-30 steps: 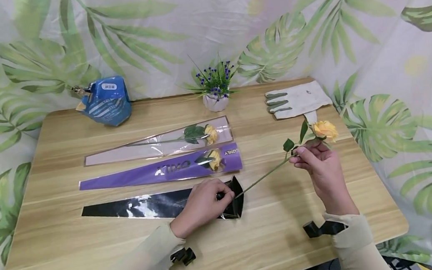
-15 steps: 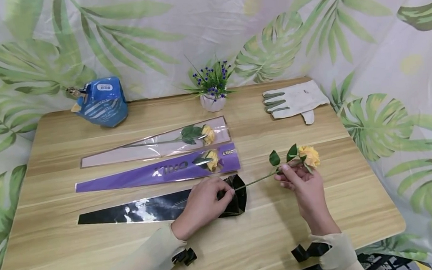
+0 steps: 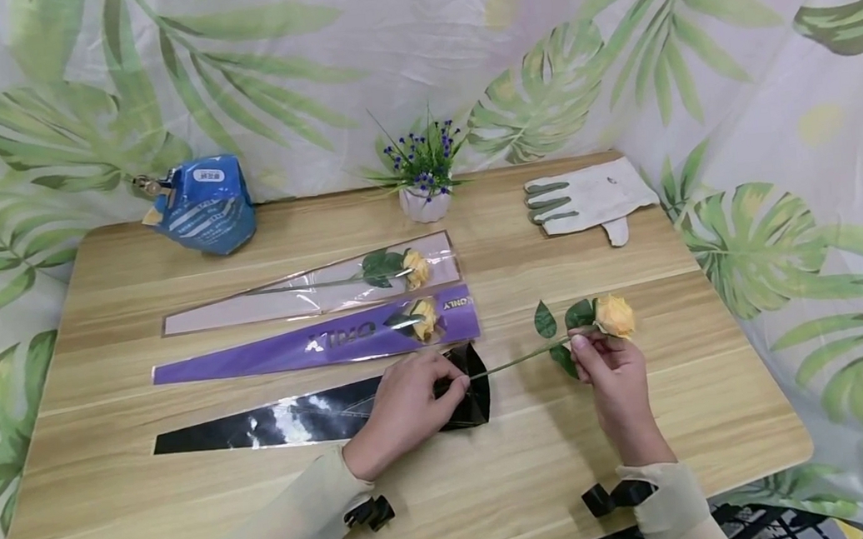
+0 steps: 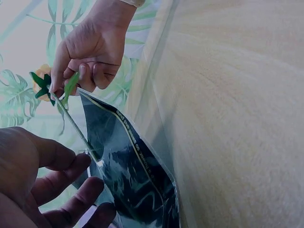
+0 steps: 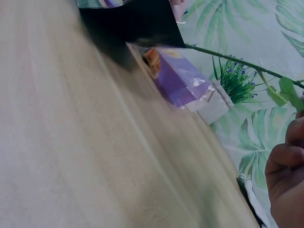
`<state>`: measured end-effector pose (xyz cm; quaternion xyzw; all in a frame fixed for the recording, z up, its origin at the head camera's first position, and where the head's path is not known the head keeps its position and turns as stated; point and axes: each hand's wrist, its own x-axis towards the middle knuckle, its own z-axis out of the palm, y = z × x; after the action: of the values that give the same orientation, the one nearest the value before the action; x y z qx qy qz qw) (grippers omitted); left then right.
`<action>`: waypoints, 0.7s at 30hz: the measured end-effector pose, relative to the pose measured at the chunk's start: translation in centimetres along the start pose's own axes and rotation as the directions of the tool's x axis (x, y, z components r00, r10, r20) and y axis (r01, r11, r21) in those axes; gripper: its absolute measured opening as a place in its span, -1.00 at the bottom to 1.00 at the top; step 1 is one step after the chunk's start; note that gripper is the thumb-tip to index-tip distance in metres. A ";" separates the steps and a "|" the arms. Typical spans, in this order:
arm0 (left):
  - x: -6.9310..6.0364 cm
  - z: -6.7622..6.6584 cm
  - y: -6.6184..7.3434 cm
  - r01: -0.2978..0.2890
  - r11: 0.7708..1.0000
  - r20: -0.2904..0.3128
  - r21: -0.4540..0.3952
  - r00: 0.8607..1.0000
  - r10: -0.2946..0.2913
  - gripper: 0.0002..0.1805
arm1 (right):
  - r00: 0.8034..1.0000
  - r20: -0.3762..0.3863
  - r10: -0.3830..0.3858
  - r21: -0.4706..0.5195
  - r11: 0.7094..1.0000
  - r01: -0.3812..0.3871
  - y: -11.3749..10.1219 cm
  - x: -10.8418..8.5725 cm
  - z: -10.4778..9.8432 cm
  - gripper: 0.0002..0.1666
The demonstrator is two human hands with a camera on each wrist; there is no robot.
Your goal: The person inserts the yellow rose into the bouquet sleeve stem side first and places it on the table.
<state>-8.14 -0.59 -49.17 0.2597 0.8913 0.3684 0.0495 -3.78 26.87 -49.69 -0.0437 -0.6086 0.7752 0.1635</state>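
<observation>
A yellow rose (image 3: 615,316) on a thin green stem is pinched just below its bloom by my right hand (image 3: 614,382). Its stem (image 3: 520,358) slants down to the left, and the lower end goes into the mouth of a black flower sleeve (image 3: 302,415). My left hand (image 3: 413,398) pinches the upper edge of that mouth between thumb and index finger, holding it apart from the back layer. In the left wrist view the stem enters the black sleeve (image 4: 130,161) beside the left fingertips (image 4: 81,159). The stem's tip is hidden inside.
Behind the black sleeve lie a purple sleeve (image 3: 242,359) and a pale pink sleeve (image 3: 209,318), each with a yellow rose inside. A blue bag (image 3: 211,205), a potted plant (image 3: 425,203) and a white glove (image 3: 592,196) stand or lie along the table's back.
My right hand has moved left and a little down with the rose, so more of the stem is inside the black sleeve. My left hand stays at the sleeve's mouth.
</observation>
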 end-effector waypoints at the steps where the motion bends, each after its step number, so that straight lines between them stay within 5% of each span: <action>1: 0.0 0.0 0.0 -0.004 1.000 -0.006 0.007 1.000 0.004 -0.88 | 1.000 0.003 -0.004 0.005 1.000 0.004 0.1 0.0 0.0 -0.93; 11: 0.0 0.2 0.2 -0.018 1.000 -0.025 -0.005 1.000 0.018 -0.88 | 0.992 0.128 0.003 -0.011 1.000 -0.002 1.9 -0.7 -0.3 -0.87; 21: 0.0 0.1 0.8 -0.026 1.000 -0.039 -0.003 0.999 0.026 -0.88 | 0.984 0.167 0.062 -0.060 0.997 -0.053 2.9 -1.5 -0.1 -0.80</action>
<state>-7.80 -0.02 -48.67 0.2639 0.8880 0.3757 0.0277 -2.91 25.86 -52.67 0.0000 -0.6401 0.7632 0.0878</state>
